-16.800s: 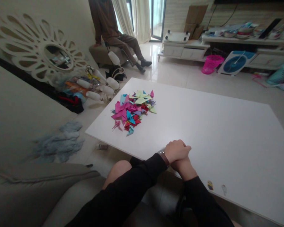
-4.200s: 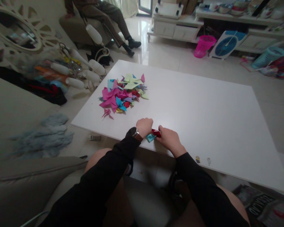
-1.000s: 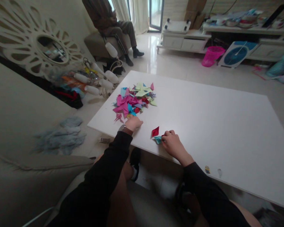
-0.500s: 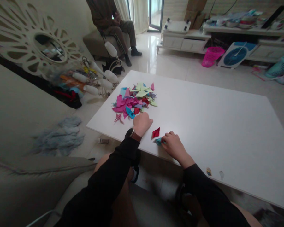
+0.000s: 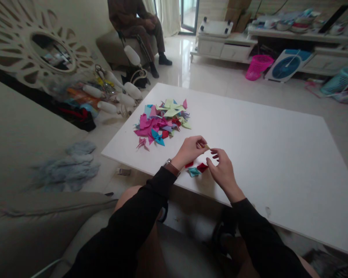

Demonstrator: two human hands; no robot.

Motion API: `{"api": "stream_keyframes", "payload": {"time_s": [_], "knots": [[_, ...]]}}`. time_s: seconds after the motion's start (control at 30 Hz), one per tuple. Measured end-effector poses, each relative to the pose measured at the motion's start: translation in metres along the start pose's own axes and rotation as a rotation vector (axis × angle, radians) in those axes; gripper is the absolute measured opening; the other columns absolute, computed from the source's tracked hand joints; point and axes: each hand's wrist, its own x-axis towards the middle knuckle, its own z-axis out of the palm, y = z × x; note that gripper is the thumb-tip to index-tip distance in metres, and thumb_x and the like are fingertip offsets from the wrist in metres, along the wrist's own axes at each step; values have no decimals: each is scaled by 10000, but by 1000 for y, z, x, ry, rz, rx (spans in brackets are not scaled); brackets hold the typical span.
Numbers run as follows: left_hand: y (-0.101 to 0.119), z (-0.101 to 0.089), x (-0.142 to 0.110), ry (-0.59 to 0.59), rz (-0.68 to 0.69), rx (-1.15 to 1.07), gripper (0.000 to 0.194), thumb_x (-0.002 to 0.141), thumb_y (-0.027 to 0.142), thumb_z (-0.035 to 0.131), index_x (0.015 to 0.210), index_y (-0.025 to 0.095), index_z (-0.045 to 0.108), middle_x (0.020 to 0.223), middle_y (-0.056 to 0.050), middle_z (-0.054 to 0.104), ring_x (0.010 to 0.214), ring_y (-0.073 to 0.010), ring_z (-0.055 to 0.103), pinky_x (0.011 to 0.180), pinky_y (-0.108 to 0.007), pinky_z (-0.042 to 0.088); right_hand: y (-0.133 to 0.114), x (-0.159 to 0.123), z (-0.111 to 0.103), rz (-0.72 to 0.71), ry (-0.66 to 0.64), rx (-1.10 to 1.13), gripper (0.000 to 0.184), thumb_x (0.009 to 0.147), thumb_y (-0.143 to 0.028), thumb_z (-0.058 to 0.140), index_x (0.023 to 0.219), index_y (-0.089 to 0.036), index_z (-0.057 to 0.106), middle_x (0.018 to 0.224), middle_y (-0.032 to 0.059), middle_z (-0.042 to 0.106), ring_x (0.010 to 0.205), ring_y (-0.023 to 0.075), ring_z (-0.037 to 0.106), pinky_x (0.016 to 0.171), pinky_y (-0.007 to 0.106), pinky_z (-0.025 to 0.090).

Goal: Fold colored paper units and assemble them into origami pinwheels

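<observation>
The left hand (image 5: pixel 191 150) has its grip clamped on a small yellow paper (image 5: pixel 207 147), held above the white bench (image 5: pixel 258 146); the right hand (image 5: pixel 222 168) keeps its grip apart, fingertips close to the yellow paper, though contact cannot be told; below, toward seven o'clock, lies a light blue paper (image 5: pixel 194 172), with one red paper (image 5: pixel 202 167) at its two o'clock and another red piece (image 5: pixel 189 165), partly hidden, at its eleven; a colourful paper pile (image 5: pixel 153 125) sits at ten o'clock from the hands.

The left hand (image 5: pixel 188 150) partly hides a yellowish paper (image 5: pixel 207 147) and a red paper (image 5: pixel 189 165).
</observation>
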Motion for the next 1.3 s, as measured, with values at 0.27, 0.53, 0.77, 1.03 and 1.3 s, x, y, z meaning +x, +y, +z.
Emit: {"api": "stream_keyframes", "payload": {"time_s": [0.27,0.53,0.77,1.03,1.3], "knots": [[3,9,-2,-66,24,-78,101,793,198,739,870,133,729,762,-19,720,672,-94,618,636,-207,475,-3,2,-5,102,52,181,408,869,-376,639,1233,-202,575,1174,115,676,847,208,664,718,372,569],[1,13,-1,-84,-10,-186,185,774,174,747,945,132,692,765,-18,707,705,-101,655,652,-204,508,-7,5,-10,63,100,200,231,941,-411,597,1025,-201,641,1039,84,677,827,191,670,713,348,589],[4,7,1,-87,-11,-130,267,737,170,768,987,125,688,859,-50,733,728,-110,655,668,-223,524,-5,6,-12,57,150,164,289,961,-477,597,937,-194,653,937,68,678,790,185,665,714,341,578],[-4,2,1,-172,-147,-85,321,743,43,680,1052,130,681,1107,-104,730,958,-170,705,822,-293,578,-3,7,-15,115,154,200,374,945,-557,595,933,-190,663,931,74,709,798,193,670,691,330,558],[-8,4,3,-190,-166,-84,178,762,25,688,915,106,727,891,-61,756,759,-121,672,756,-254,545,-3,8,-15,123,150,233,231,927,-408,622,1001,-193,658,999,75,707,817,188,674,690,325,562]]}}
